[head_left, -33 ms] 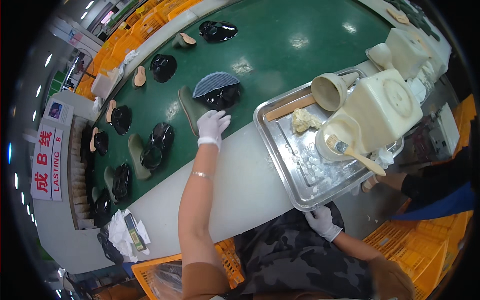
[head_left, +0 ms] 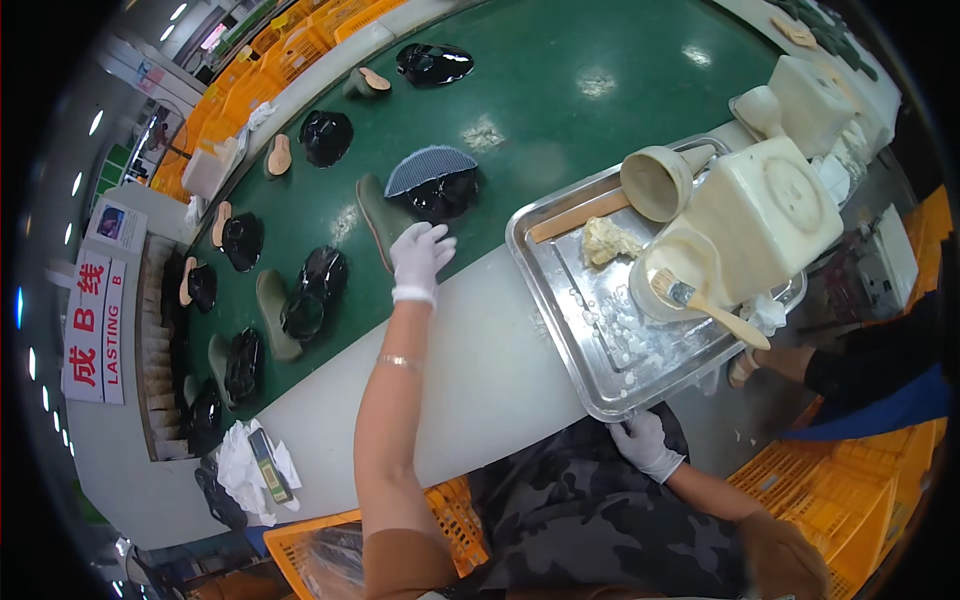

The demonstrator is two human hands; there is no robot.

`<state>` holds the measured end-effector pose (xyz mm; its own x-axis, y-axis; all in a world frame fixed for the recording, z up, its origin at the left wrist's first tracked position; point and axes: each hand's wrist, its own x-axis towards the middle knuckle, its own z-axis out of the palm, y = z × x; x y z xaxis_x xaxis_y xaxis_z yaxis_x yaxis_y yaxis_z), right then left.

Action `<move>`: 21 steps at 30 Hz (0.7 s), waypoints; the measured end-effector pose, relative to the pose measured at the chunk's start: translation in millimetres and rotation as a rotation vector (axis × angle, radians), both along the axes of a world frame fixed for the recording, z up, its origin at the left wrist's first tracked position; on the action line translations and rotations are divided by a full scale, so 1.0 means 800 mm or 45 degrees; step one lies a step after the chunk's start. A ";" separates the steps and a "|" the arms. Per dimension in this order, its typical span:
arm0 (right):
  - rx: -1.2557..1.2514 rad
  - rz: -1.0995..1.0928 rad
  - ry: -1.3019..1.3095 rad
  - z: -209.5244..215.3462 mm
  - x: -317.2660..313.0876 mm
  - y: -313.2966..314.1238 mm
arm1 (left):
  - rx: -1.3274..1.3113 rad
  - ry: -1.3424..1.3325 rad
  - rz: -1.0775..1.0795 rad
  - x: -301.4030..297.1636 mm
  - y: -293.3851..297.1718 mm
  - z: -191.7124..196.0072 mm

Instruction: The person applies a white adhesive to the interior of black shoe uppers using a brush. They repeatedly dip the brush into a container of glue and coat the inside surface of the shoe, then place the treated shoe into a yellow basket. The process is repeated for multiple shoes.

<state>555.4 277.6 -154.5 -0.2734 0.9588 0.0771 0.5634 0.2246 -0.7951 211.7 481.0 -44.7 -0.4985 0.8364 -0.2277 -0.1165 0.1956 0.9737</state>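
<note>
My left hand, in a white glove, is over the near end of a dark green shoe last on the green belt. Its fingers are loosely stretched out toward the right, with nothing seen gripped; whether it touches the last is hidden. Just beyond the fingertips lies a glossy black shoe upper with a ribbed grey-blue piece on top. Low at my waist, my gloved right hand is curled by the near corner of the metal tray. Its fingertips are partly hidden, and what they hold does not show.
On the tray are a cream-coloured cut-open jug, a brush, a cup and a pale yellow lump. More black uppers and lasts lie along the belt. Orange crates stand below.
My left hand and forearm have shifted slightly left and toward me. The right hand, the tray and the shoe parts look almost the same.
</note>
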 end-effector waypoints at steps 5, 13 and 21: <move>-0.083 0.033 -0.054 0.012 -0.002 -0.003 | 0.155 1.562 -0.255 -0.014 -0.072 -0.034; -0.032 0.075 -0.054 0.026 -0.003 -0.005 | -0.127 1.754 -0.422 0.020 -0.084 -0.005; 0.071 0.111 -0.152 0.019 0.001 -0.008 | -0.057 1.776 -0.431 0.020 -0.073 -0.009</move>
<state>556.0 271.0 -139.3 -0.3658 0.9262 0.0915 0.6294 0.3187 -0.7087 227.3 422.4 -52.0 -0.1142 0.9631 0.2436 0.9683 0.0531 0.2440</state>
